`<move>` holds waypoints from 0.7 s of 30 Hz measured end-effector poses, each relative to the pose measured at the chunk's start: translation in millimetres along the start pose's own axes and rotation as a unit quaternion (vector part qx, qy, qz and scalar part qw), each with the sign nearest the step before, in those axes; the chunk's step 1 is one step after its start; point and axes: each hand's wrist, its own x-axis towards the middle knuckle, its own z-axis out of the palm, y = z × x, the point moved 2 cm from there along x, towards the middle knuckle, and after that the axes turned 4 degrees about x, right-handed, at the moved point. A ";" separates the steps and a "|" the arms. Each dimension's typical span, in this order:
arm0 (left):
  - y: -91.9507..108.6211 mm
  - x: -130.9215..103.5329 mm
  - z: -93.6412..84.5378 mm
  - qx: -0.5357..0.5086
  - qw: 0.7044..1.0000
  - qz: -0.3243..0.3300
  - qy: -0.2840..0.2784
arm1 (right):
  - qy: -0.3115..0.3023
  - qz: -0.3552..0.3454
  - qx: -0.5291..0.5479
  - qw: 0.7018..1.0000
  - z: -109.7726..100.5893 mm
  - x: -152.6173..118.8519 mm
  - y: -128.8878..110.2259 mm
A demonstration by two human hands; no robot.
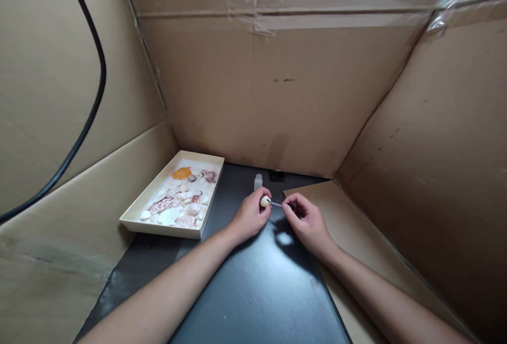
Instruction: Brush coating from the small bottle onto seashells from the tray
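Note:
My left hand is closed around a small, round, cream-coloured shell, which shows a dark spot on the side facing right. My right hand pinches a thin pale stick, whose left tip reaches the shell at this dark spot. What the stick's other end looks like is hidden by my fingers. Just behind my left hand, a small translucent bottle stands upright on the dark table.
To the left lies a shallow cream tray with several seashells and an orange scallop-like shell. Cardboard walls enclose the table on three sides. A cardboard sheet lies at right. A black cable hangs at upper left.

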 end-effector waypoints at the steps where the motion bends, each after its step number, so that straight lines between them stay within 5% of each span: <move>1: 0.0 0.1 -0.1 -0.003 1.000 -0.003 0.000 | 0.002 0.002 -0.006 1.000 -0.4 -0.1 0.3; 21: 0.9 -0.8 0.0 -0.032 0.999 -0.015 -0.023 | -0.014 -0.011 0.002 1.000 0.9 -0.5 -3.1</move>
